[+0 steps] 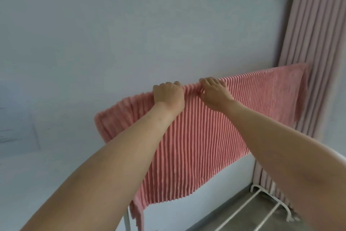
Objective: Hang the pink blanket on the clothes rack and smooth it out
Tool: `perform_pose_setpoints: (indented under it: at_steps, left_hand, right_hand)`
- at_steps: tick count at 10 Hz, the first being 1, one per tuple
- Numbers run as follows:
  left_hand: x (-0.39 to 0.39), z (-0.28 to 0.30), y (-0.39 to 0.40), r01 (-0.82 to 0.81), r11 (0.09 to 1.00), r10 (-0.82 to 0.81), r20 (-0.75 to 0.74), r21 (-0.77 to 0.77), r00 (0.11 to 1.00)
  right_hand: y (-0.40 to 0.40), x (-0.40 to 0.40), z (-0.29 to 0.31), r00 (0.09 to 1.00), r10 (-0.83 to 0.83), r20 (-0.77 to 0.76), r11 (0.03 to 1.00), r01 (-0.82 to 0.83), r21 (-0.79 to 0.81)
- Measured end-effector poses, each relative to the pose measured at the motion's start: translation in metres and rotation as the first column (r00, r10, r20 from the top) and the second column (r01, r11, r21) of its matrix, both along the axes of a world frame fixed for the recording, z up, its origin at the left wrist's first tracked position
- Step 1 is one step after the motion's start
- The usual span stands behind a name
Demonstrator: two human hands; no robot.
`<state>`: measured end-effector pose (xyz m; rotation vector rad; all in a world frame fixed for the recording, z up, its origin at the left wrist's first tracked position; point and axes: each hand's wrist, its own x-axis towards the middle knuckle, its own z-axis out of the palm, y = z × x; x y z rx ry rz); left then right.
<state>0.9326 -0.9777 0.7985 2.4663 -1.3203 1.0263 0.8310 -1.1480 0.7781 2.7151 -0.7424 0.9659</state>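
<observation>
The pink blanket (pixel 196 137) hangs draped over the top of the white clothes rack (pixel 265 204), beside the curtain (pixel 314 43). At the blanket's top fold, the left hand (pixel 168 95) grips the fabric; just beside it, the right hand (pixel 215 94) pinches it.

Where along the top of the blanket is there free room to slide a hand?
Free: the top fold of the pink blanket from the right hand out to the curtain, and from the left hand to the bunched left corner. Crowded: the middle, where both hands grip close together.
</observation>
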Motion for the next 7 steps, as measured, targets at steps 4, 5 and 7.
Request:
perform_pose_setpoints:
  at_steps: [4,5,7]
  left_hand:
    - [-0.046,-0.013,-0.042,-0.078,0.994,0.075,0.044,0.074,0.996]
    - [-0.07,-0.021,-0.057,0.026,0.996,-0.029,0.032,0.085,0.999]
    - [-0.114,-0.027,-0.075,0.27,0.963,-0.268,-0.076,0.014,0.96]
  right_hand:
    - [-0.056,-0.102,-0.003,0.959,-0.279,0.051,0.861,0.226,0.456]
    - [-0.03,-0.123,-0.013,0.951,-0.306,0.046,0.852,0.252,0.459]
    - [0.015,-0.172,-0.009,0.873,-0.482,0.066,0.808,0.414,0.42]
